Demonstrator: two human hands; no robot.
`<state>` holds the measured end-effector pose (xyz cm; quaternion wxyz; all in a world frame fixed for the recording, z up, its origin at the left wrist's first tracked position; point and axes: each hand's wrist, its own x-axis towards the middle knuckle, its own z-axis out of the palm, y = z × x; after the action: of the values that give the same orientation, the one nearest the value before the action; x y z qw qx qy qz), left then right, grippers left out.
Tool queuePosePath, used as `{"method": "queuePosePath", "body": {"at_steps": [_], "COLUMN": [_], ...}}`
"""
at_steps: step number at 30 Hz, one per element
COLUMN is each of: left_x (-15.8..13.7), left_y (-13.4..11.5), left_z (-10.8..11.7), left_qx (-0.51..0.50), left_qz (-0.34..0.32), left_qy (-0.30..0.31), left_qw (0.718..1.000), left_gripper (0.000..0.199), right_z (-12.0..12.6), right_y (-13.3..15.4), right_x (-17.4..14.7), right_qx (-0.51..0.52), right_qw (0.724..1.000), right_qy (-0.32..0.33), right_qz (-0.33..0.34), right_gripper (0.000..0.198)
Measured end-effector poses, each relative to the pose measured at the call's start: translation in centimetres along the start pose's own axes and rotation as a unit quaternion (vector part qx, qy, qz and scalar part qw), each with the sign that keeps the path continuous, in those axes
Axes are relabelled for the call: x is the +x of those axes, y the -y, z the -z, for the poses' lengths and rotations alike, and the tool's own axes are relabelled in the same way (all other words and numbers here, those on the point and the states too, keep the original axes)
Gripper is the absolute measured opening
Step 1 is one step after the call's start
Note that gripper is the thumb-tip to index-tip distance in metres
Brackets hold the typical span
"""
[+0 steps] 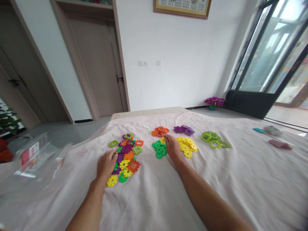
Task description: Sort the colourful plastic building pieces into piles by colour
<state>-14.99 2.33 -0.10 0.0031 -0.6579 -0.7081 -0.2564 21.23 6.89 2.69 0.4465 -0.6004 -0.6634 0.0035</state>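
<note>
My left hand (106, 164) rests at the left edge of a mixed pile of plastic interlocking pieces (128, 155). Its fingers are drawn together by the purple and green pieces, and what they grip is hidden. Between the fingertips of my right hand (172, 147) is a yellow interlocking piece (162, 140), over the upper edge of a green pile (159, 149). A yellow pile (187, 146) lies just right of that hand. Behind are an orange pile (160, 131) and a purple pile (184, 130). Farther right lies a light-green pile (214, 140) of square-framed pieces.
A pale floral cloth (149, 199) covers the surface. Clear plastic packaging (36, 160) lies at the left. On the right are a blue object (258, 130), a whitish packet (273, 130) and a dusky pink piece (280, 144). Pink flowers (215, 102) stand on the floor beyond.
</note>
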Motion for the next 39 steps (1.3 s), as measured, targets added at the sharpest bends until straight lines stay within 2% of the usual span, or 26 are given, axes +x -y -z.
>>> {"method": "queuePosePath", "body": {"at_steps": [7,16,22,27,30,34,36,39], "left_x": [0.2,0.2,0.2,0.2,0.3,0.4,0.5,0.5], "left_y": [0.4,0.5,0.6,0.7,0.6,0.6,0.7,0.7], "left_z": [-0.4,-0.5,-0.6,-0.7,-0.7,-0.7,-0.8,-1.0], "left_qx": [0.004,0.011,0.009,0.001,-0.005,-0.016,-0.020,-0.032], "left_qz": [-0.001,-0.005,-0.004,-0.012,-0.020,-0.022,-0.021,-0.025], "left_qy": [-0.003,-0.007,-0.008,-0.008,-0.013,-0.014,-0.015,-0.017], "left_qw": [1.000,1.000,1.000,1.000,1.000,1.000,0.999,0.999], "left_gripper": [0.041,0.042,0.041,0.040,0.039,0.040,0.040,0.041], "right_z": [0.4,3.6,4.2,4.1,4.1,3.8,3.2,1.7], "right_y": [-2.5,-5.3,-7.2,-7.8,-7.0,-4.3,-2.2,1.4], "right_x": [0.9,1.7,1.4,1.2,1.4,1.7,1.5,0.5], "right_qx": [0.024,-0.128,-0.195,-0.201,-0.188,-0.160,-0.128,-0.052], "right_qw": [0.997,0.977,0.962,0.960,0.966,0.980,0.989,0.994], "right_qy": [-0.045,-0.090,-0.076,-0.062,-0.084,-0.101,-0.076,0.013], "right_qz": [-0.056,-0.142,-0.177,-0.186,-0.156,-0.062,-0.001,0.093], "right_gripper": [0.036,0.036,0.034,0.032,0.031,0.030,0.031,0.034]}}
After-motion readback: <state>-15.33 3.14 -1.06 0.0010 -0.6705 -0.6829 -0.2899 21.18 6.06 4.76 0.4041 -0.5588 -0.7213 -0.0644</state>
